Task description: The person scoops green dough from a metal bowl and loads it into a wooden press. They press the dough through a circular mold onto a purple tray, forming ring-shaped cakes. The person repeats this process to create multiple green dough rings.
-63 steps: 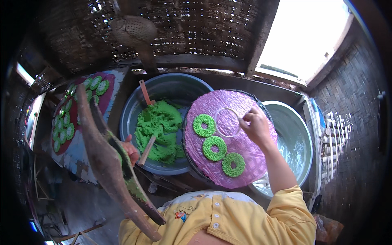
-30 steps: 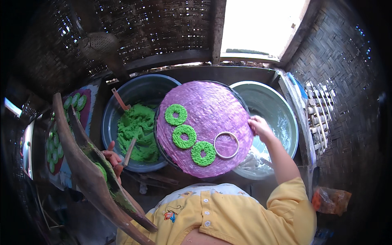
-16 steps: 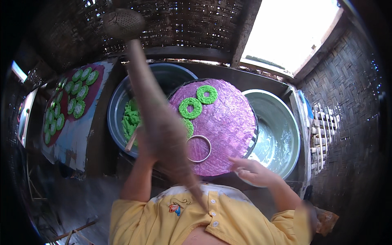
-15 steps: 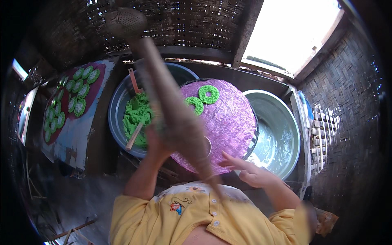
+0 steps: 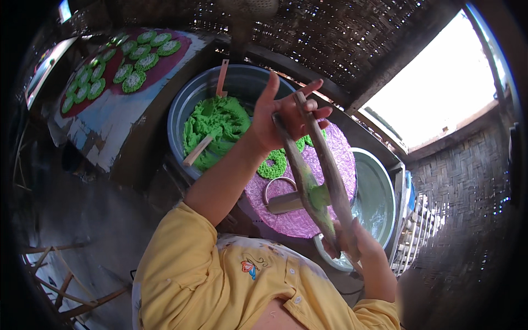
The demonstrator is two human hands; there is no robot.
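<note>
Left hand [image 5: 290,114] and wooden tool [image 5: 331,168] hide parts of far green rings [image 5: 301,144] from me; lower edge crops yellow shirt [image 5: 184,264].

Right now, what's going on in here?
Someone in a yellow shirt holds a long wooden tool with a metal cylinder over a pink disc. The right hand grips the tool's near end; the left hand is spread open at its far end. Green rings and a pale hoop lie on the disc, and green paste sits in a basin to the left.
</note>
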